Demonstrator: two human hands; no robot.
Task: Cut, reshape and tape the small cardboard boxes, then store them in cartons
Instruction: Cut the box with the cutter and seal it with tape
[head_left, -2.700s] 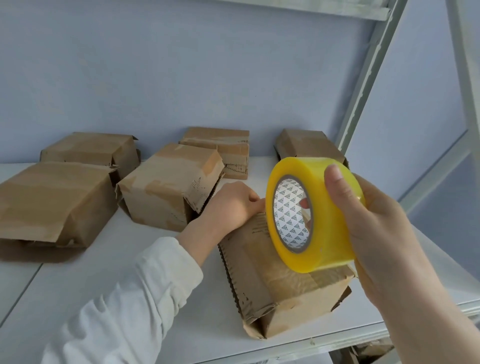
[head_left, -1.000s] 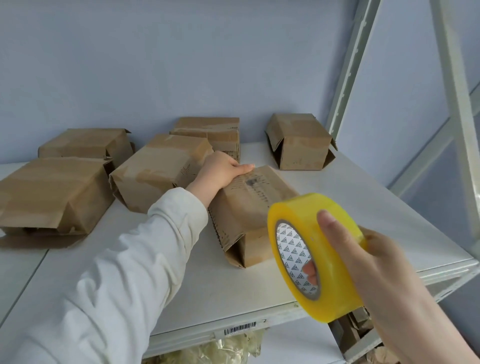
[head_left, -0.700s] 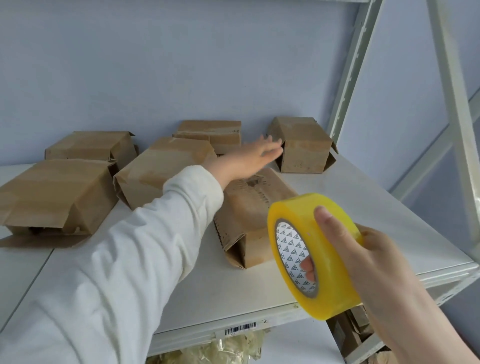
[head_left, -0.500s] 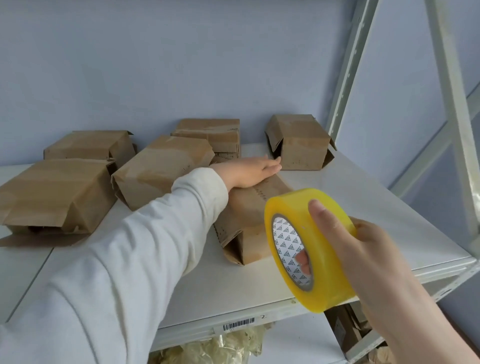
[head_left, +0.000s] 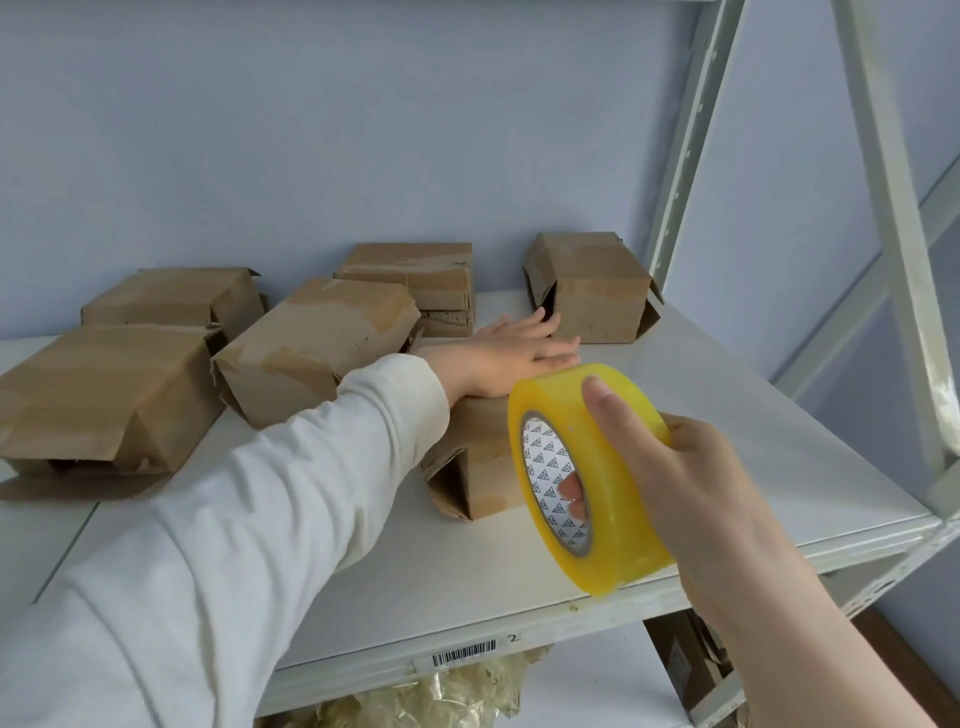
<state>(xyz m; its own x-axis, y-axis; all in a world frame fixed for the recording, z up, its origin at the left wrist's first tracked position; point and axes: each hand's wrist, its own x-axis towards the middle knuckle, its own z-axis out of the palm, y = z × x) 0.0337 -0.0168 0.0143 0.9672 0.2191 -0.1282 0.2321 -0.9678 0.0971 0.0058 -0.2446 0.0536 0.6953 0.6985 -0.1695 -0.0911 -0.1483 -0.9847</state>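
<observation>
A small brown cardboard box (head_left: 480, 467) lies on the white shelf (head_left: 727, 447), one open end toward me. My left hand (head_left: 511, 353) lies flat on its top with straight fingers, fingertips close to another box (head_left: 597, 291) at the back right. My right hand (head_left: 691, 483) holds a roll of yellow tape (head_left: 587, 478) in front of the shelf edge, thumb on the outer rim and fingers through the core. The tape roll hides part of the box under my left hand.
Several more brown boxes sit on the shelf: a big one at far left (head_left: 98, 395), one behind it (head_left: 176, 296), one in the middle (head_left: 317, 343) and a stack at the back (head_left: 421, 280). A metal upright (head_left: 685, 140) and brace (head_left: 898, 208) stand right. Plastic wrap (head_left: 441, 696) lies below.
My left hand pushed the box back onto the shelf, lifted, then came down flat on its top, reaching farther back. My right hand with the tape roll pulled away from the box toward me.
</observation>
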